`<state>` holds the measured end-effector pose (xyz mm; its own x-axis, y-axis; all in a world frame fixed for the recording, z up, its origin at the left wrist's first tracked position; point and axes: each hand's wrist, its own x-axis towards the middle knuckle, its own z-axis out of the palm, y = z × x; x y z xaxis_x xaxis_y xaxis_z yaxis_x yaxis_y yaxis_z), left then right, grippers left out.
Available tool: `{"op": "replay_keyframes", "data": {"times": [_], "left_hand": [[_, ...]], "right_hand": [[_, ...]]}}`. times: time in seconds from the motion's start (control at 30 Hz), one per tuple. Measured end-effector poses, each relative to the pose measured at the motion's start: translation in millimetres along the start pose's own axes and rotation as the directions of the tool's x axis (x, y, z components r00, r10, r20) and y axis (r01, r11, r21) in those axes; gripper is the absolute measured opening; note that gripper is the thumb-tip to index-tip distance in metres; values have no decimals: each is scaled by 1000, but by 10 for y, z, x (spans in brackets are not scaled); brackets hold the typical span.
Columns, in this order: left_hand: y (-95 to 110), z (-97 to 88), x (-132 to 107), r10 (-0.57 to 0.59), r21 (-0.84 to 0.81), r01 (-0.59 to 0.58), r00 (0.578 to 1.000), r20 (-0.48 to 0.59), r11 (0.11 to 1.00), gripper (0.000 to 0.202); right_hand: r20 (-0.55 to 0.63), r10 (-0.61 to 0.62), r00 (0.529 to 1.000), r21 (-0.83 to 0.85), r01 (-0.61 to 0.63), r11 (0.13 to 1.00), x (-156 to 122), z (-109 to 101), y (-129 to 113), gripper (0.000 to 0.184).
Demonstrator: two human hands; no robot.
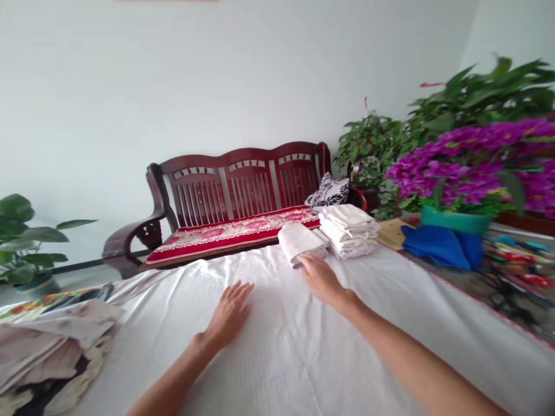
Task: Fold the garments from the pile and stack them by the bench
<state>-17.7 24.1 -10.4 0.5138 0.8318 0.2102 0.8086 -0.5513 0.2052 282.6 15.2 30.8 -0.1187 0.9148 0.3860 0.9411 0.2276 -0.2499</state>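
Right hand: the right hand point(323, 280) is placed right of centre in the frame; the lower edge of the shorter pile of folded white cloths point(299, 240) is touched by its fingertips; whether the cloth is gripped cannot be told
Left hand: the left hand point(229, 315) is held palm down, left of the lower centre, fingers stretched out and slightly apart; nothing is seen to be held
Shorter pile: set just right of the frame's centre; flanked on its right by a taller stack of folded white cloths point(349, 234)
White sheet: the white sheet point(269, 346) is spread, lightly wrinkled, across the lower middle
Lower left: patterned garments point(56, 346) are heaped in loose folds
Right side: a blue cloth point(442, 245) is laid before a teal planter point(455, 219), topped by purple flowers point(459, 164)
Centre, behind: a carved wooden settee point(238, 182) is covered by a red floral seat runner point(234, 234)
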Motion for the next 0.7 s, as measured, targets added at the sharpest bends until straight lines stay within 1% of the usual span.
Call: {"op": "replay_keyframes", "data": {"times": [0.1, 0.17, 0.23, 0.33, 0.4, 0.47, 0.6, 0.7], "left_hand": [[-197, -68, -579, -91, 94, 87, 995, 38, 992, 46], [-319, -126, -942, -142, 128, 135, 989, 44, 983, 48], [-438, -189, -1270, -173, 147, 166, 984, 37, 975, 49], [-585, -265, -1650, -186, 161, 184, 983, -3, 970, 50], [-637, -292, -1801, -196, 157, 199, 980, -37, 967, 50], [-640, -306, -1867, -223, 145, 230, 973, -65, 962, 49], [-535, -352, -1860, -275, 111, 285, 957, -97, 952, 46], [-453, -415, -1847, -290, 87, 296, 954, -77, 951, 46]], "right_hand": [[181, -48, 982, 53, 39, 998, -473, 193, -489, 49], [255, -72, 964, 62, 57, 996, -710, 300, -735, 53], [266, -70, 961, 46, 60, 997, -858, 367, -884, 54], [214, -52, 976, -6, 54, 999, -934, 406, -957, 53], [179, -51, 982, -33, 58, 998, -928, 413, -953, 51], [149, -61, 987, -48, 69, 996, -910, 412, -943, 47], [101, -83, 991, -59, 90, 994, -890, 388, -959, 42], [78, -99, 992, -55, 103, 993, -877, 378, -964, 42]]}}
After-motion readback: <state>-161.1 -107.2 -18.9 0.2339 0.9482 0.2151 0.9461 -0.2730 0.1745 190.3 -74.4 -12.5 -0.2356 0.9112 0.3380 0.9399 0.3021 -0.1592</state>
